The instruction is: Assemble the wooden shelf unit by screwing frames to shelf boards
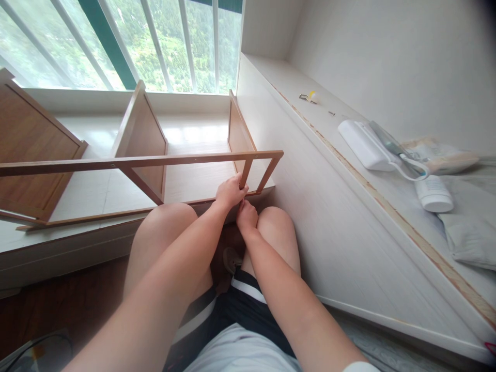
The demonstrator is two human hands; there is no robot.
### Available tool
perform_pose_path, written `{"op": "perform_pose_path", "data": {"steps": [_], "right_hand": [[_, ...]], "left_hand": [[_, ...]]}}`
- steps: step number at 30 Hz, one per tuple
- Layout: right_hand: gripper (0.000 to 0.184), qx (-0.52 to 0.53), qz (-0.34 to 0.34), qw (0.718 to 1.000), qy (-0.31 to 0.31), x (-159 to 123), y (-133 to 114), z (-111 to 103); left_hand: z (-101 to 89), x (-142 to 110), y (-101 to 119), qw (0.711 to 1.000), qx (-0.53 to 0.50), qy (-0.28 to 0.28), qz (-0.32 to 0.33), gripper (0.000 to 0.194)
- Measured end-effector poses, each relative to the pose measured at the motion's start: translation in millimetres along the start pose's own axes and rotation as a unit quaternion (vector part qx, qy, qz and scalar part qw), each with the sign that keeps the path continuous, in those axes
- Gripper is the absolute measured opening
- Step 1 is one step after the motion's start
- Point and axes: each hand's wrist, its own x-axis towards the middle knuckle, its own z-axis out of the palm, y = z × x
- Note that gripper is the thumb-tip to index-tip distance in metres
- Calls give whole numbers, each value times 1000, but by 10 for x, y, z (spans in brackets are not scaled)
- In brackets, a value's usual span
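Observation:
A brown wooden furniture frame point(186, 159) with upright panels stands on the pale ledge before me. My left hand point(230, 191) is wrapped round a short wooden post point(245, 173) near the frame's right end. Just below it, close to the lower rail point(153, 210), my right hand point(248, 216) is closed, knuckles up. Whatever its fingers hold is hidden. One panel point(145, 137) rises in the middle, another point(240, 129) at the right end, and a wider panel point(34, 147) leans at the far left.
To my right runs a pale counter with a chipped edge point(349, 163). On it lie a white power strip point(364, 144) with a cord, a white bottle point(434, 194), a grey cloth bag point(470, 222) and small metal parts point(308, 97). A barred window point(163, 46) is behind the ledge.

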Motion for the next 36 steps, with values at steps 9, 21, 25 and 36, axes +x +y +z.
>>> {"op": "perform_pose_path", "data": {"steps": [9,21,25,36], "right_hand": [[57,14,-6,1000,10,43,29,35],[54,283,11,958,45,170,66,162],[50,424,51,904,16,176,23,206],[49,485,98,869,-19,116,-41,173]], "left_hand": [[-14,-1,8,1000,3,-2,5,31],[-12,-3,14,1000,1,0,4,28],[-25,-8,26,1000,0,-5,-4,29],[6,6,-1,1000,9,2,7,31]]}}
